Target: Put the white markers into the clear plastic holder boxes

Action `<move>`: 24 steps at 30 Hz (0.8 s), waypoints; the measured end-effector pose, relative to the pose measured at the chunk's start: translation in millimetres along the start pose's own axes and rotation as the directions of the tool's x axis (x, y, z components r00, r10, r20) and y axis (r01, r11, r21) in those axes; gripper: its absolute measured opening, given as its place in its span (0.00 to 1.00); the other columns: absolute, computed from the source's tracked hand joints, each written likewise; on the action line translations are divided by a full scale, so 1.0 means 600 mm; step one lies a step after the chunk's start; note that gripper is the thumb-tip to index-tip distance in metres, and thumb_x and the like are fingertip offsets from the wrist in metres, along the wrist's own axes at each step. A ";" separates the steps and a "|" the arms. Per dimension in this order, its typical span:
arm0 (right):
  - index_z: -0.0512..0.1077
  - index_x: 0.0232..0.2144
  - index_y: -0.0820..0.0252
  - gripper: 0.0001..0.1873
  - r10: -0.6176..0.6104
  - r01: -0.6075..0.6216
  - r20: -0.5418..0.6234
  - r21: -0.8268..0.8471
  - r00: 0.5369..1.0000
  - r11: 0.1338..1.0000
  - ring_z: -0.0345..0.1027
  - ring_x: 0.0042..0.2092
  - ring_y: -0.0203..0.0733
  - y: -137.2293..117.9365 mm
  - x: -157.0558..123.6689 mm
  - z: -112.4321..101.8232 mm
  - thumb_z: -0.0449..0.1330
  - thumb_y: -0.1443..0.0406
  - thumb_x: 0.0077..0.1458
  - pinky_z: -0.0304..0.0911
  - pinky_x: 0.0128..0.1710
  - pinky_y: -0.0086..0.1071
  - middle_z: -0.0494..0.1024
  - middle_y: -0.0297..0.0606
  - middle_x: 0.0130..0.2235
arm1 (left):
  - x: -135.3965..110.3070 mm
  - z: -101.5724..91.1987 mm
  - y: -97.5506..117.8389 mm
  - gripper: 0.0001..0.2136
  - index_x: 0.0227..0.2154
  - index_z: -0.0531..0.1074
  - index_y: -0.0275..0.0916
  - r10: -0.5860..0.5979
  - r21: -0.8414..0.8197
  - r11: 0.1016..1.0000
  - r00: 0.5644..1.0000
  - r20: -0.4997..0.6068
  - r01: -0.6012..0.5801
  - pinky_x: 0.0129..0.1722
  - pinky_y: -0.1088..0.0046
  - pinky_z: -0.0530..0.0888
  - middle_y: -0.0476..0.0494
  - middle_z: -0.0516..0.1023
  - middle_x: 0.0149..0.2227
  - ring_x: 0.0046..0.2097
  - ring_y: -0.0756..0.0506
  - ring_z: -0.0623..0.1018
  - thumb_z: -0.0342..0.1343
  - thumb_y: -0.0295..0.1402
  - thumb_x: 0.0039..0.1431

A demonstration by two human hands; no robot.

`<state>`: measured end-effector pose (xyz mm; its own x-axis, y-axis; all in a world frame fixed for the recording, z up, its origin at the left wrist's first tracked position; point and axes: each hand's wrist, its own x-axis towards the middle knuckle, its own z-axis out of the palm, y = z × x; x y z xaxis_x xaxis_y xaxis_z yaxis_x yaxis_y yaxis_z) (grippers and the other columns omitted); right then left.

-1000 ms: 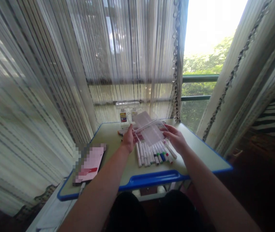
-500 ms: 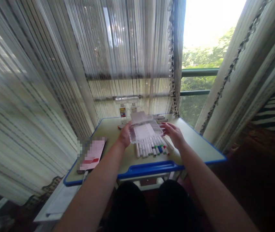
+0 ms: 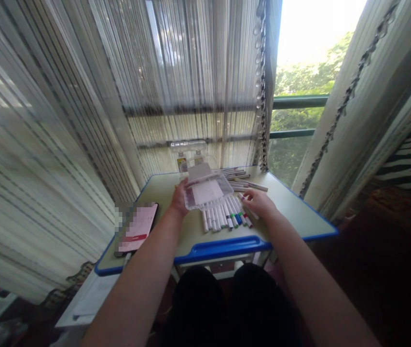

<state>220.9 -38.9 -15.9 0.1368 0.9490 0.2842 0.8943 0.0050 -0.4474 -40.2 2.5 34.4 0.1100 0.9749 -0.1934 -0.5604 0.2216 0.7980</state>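
My left hand (image 3: 180, 197) grips the left side of a clear plastic case (image 3: 223, 180), which is tilted above the desk with its lid raised and a pale card inside. Just below the case lies a row of white markers (image 3: 212, 219), some with green, blue, black or red ends. At the right end of that row, my right hand (image 3: 259, 203) closes its thumb and fingertips on a white marker (image 3: 241, 196); the hand hides part of it.
More pens (image 3: 251, 185) lie loose at the back right of the blue-edged desk (image 3: 299, 219). Behind the case stand bottles (image 3: 181, 163) in clear packaging. A tablet (image 3: 140, 226) with a pink screen rests at the left, and a striped curtain (image 3: 191, 72) hangs beyond the desk.
My right hand has left the case's right side, come down to the row's right end and closed on a marker. The case, in my left hand, has shifted slightly left.
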 end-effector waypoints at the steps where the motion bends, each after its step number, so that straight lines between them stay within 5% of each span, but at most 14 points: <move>1: 0.80 0.39 0.58 0.13 0.006 -0.006 0.008 -0.004 1.000 1.000 0.73 0.35 0.42 0.001 0.001 0.001 0.59 0.61 0.54 0.61 0.33 0.31 0.82 0.40 0.36 | -0.002 0.003 -0.001 0.18 0.47 0.76 0.31 -0.020 0.004 1.000 1.000 -0.002 0.020 0.34 0.65 0.79 0.42 0.79 0.23 0.29 0.41 0.82 0.49 0.38 0.65; 8: 0.82 0.35 0.58 0.12 0.007 -0.007 -0.013 0.001 1.000 1.000 0.76 0.37 0.45 0.008 0.003 0.006 0.59 0.60 0.56 0.63 0.35 0.33 0.83 0.43 0.36 | -0.004 0.003 -0.016 0.17 0.48 0.76 0.32 -0.018 0.036 0.999 0.999 0.037 0.016 0.39 0.61 0.80 0.40 0.82 0.27 0.33 0.39 0.83 0.50 0.37 0.65; 14: 0.80 0.38 0.59 0.12 0.017 -0.004 -0.144 0.087 0.989 0.996 0.76 0.41 0.47 0.016 0.009 0.005 0.57 0.64 0.57 0.66 0.43 0.36 0.83 0.44 0.41 | 0.002 -0.003 -0.012 0.17 0.48 0.75 0.32 -0.010 0.023 1.000 1.000 0.018 0.009 0.36 0.64 0.80 0.41 0.81 0.25 0.30 0.41 0.83 0.48 0.37 0.66; 24: 0.75 0.48 0.57 0.17 -0.119 0.267 -0.378 0.368 0.918 0.890 0.72 0.40 0.45 0.015 0.013 0.016 0.52 0.64 0.59 0.69 0.44 0.40 0.74 0.45 0.43 | 0.002 0.008 -0.022 0.17 0.47 0.76 0.31 -0.026 0.007 1.000 0.999 0.036 0.026 0.41 0.61 0.79 0.38 0.83 0.30 0.34 0.39 0.84 0.49 0.36 0.65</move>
<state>225.9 -28.3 -25.9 0.1800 0.7515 0.6347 0.6760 0.3742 -0.6348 -28.7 0.6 26.6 0.1544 0.9688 -0.1937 -0.5519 0.2471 0.7964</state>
